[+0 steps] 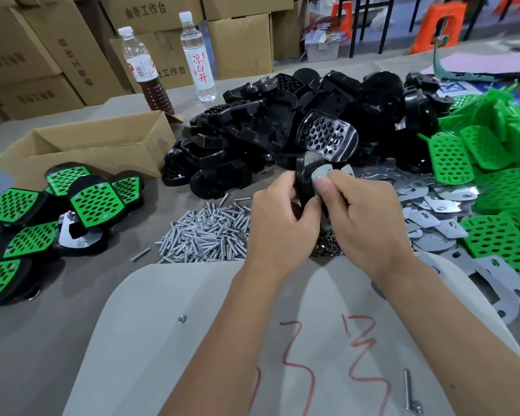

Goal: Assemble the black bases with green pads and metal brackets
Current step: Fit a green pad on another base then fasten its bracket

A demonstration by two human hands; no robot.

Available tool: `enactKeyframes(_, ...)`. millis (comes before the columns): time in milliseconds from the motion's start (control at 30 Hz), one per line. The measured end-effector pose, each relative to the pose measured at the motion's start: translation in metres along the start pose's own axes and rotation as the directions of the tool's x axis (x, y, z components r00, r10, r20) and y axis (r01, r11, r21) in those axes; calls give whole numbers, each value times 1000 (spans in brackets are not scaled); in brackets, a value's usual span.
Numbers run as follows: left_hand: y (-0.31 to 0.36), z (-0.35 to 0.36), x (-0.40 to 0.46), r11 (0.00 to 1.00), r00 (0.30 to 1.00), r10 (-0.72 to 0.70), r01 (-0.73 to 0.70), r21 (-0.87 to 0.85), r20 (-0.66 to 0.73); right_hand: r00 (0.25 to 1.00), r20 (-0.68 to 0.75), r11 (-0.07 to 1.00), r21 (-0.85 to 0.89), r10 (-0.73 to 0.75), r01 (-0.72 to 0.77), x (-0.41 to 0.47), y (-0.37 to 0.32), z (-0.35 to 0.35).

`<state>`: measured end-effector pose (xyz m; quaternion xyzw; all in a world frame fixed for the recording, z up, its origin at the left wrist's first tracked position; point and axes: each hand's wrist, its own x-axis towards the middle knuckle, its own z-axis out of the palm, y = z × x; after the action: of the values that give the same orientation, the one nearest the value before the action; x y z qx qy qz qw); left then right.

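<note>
Both hands met above the middle of the counter (42, 340). The left hand (278, 219) was curled round a black base (304, 172), holding it on edge with its rounded end up. The right hand (362, 216) pinched a small metal bracket (321, 175) between thumb and forefinger, pressed against the side of that base.

Behind the hands lay a large heap of loose black bases (282, 127), some showing their perforated faces. To the right was a pile of green pads (493, 187), and between it and the hands a spread of flat metal brackets (427, 211). Just in front of the left hand lay a mound of silver screws (204, 235). At the far left, finished bases with green pads fitted (96, 205) lay in a loose cluster near an open cardboard box (96, 145). Two plastic bottles (197, 58) stood behind the box, one clear, one holding a brown liquid. A pale grey sheet with red scribbles (192, 340) lay under the forearms, with a single screw (407, 388) on it.
</note>
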<state>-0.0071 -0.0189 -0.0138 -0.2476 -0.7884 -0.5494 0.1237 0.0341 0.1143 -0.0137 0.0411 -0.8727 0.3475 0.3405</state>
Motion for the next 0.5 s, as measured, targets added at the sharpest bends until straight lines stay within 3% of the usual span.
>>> enactKeyframes(100,1,0,-1,999,1000,26,-26,19,-7,999,-33,998,65,-5,7,0,1,-1)
enactKeyframes(300,6,2,-3,994,997,74,-74,77,5,999,-47,1000,-1,9,-9,1,3,0)
enactKeyframes(433,7,2,-3,994,997,78,-76,78,-19,999,32,999,40,-8,6,0,1,0)
enactKeyframes(500,7,2,-3,993,997,71,-70,95,-11,1000,-10,1000,7,4,-4,1,0,2)
